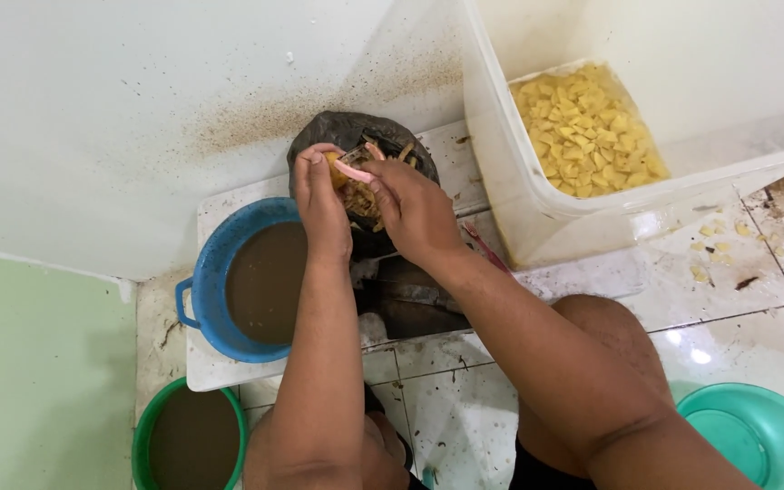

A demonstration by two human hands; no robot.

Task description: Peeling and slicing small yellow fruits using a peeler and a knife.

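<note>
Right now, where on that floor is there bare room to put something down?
Bare tile lies between the clear tub and the teal bowl, with a few scraps. It is crowded around the blue basin, green bucket and black bag under both hands.

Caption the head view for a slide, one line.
Left hand holds a yellow potato while right hand peels it with a pink peeler above a dark bag.

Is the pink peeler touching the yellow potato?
Touching. The head view shows the pink peeler in the right hand laid against the yellow potato held by the left hand.
</note>
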